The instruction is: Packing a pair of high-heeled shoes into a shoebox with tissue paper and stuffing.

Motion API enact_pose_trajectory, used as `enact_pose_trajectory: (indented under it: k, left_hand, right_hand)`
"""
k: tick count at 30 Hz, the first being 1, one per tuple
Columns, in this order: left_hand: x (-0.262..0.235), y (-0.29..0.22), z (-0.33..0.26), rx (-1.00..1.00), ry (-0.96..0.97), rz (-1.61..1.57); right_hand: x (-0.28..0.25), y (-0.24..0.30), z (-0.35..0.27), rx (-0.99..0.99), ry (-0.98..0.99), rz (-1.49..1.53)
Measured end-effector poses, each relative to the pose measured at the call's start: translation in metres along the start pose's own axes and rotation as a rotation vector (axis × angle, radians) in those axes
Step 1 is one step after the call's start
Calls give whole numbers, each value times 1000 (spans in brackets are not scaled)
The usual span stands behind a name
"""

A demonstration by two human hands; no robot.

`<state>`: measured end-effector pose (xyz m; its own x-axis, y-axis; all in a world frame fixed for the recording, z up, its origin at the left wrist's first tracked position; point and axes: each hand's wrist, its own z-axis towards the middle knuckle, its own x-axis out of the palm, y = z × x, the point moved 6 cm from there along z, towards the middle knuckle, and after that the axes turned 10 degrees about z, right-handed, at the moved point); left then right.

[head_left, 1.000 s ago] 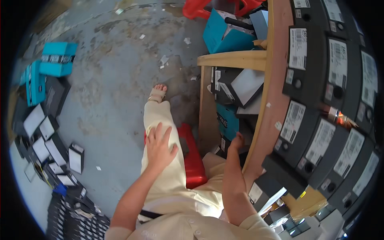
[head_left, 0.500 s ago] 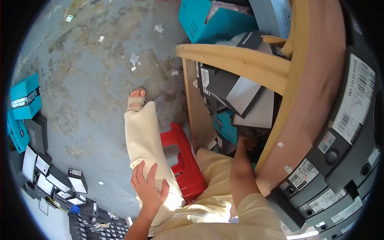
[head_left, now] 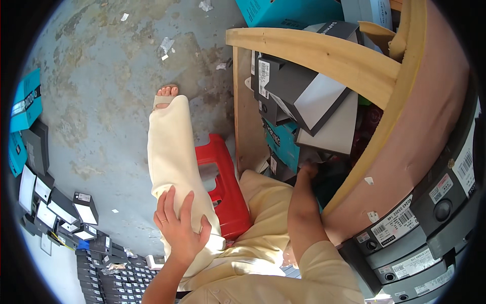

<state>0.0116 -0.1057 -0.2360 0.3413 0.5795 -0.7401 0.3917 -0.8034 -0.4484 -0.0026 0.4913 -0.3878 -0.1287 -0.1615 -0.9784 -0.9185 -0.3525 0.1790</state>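
My left hand (head_left: 181,230) rests on my cream trouser leg (head_left: 174,147), fingers spread and holding nothing. My right forearm reaches into a wooden-framed shelf bay, where my right hand (head_left: 309,171) sits low among the boxes, beside a teal box (head_left: 284,144). Shadow covers its fingers, so whether they grip anything is hidden. Above that hand lie a white-sided box (head_left: 329,124) and a tilted dark grey shoe box (head_left: 298,83) with a pale end. Something dark (head_left: 331,177) fills the space to the right of the hand.
A red plastic stool (head_left: 235,207) stands beneath me. The bay's wooden rail (head_left: 314,50) crosses above the boxes. Stacked grey shoe boxes (head_left: 395,225) line the right side. More shoe boxes (head_left: 61,205) sit at the far left, and paper scraps (head_left: 167,44) lie on the concrete floor.
The view has shifted, so the bay appears larger and its rail higher. My right hand stays low in the bay, its fingers now less distinct. My left hand remains on the trouser leg.
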Motion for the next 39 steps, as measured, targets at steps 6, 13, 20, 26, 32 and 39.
enact_pose_trajectory:
  k: [6, 13, 20, 26, 32, 39]
  left_hand:
    - [5, 10, -4, -14, 8, -21]
    - [1, 11, 3, -5, 81, -21]
    - [3, -4, 14, 11, 94, 25]
    - [4, -8, 12, 11, 58, 43]
    - [4, -12, 8, -1, -5, 1]
    - [-1, -10, -3, 0, -80, -69]
  right_hand:
    - [59, -33, 30, 654, 242, 589]
    - [77, 49, 22, 734, 287, 902]
    - [88, 47, 20, 661, 206, 907]
    - [64, 63, 3, 492, 61, 841]
    - [-30, 78, -70, 38, -341, 398]
    - [-84, 125, -163, 108, -242, 841]
